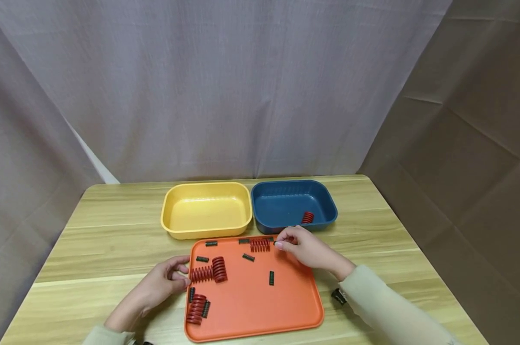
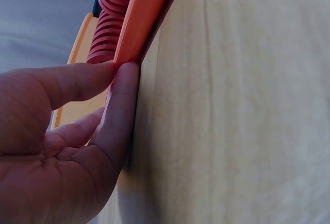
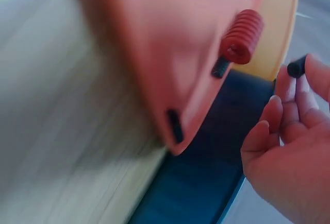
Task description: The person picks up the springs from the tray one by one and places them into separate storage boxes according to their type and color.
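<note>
Pinches small dark piece (image 3: 296, 68) in right hand (image 1: 305, 247), thumb against fingertips, over far right part of orange tray (image 1: 260, 311), near blue bin (image 1: 281, 206); too small to make out any coils on it. Grips left rim of same tray with left hand (image 1: 165, 282), thumb on one side of edge, finger on the other.

Just inside that grip: red spring (image 1: 201, 274) on its side, second red spring (image 1: 219, 269) just beside its right end. In near left corner: third red spring (image 1: 196, 309), with dark springs close by (image 1: 205, 309). At far rim, near right hand: fourth red spring (image 1: 260, 245), short dark spring (image 1: 244, 241) to its left. More dark springs scattered, one well apart at right of middle (image 1: 271, 278).

Inside blue bin: one red spring (image 1: 307, 217). To left of it, beyond tray: yellow bin (image 1: 206, 235). Beneath everything, wooden table (image 1: 113, 230); behind, grey cloth (image 1: 242, 86).
</note>
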### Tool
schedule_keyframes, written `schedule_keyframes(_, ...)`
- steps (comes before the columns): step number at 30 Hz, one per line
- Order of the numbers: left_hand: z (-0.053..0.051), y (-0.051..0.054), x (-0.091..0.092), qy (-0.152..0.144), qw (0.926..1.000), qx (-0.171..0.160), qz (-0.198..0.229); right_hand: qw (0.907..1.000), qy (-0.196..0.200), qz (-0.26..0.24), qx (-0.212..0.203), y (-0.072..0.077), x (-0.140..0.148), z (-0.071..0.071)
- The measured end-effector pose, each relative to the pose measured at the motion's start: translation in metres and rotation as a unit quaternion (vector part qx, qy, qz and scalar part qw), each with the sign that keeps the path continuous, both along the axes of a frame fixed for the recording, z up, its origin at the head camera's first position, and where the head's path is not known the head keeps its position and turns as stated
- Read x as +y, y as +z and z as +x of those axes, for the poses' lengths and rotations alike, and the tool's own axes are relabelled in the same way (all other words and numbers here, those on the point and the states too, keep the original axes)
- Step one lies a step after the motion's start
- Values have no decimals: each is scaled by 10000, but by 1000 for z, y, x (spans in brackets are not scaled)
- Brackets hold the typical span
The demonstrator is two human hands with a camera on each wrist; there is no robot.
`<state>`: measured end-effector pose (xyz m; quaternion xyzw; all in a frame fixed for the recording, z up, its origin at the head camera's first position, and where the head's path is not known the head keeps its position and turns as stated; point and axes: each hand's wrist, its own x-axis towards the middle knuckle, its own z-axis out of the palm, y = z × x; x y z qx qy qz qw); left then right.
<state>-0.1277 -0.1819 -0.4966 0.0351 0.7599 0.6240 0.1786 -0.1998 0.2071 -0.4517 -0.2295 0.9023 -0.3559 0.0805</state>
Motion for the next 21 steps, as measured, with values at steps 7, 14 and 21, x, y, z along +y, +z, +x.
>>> schedule_keyframes(7,0,1,-1,-25,10000,-13,73,9958,-693,-476,358,5,-30,-7)
schedule_keyframes(14,1,1,-2,-82,10000,2,32,9831,-1438,-861,733,7,-57,-11)
schedule_keyframes(21,0,-1,-2,-87,9999,-26,119,9784,-1656,-739,996,8,-86,-14)
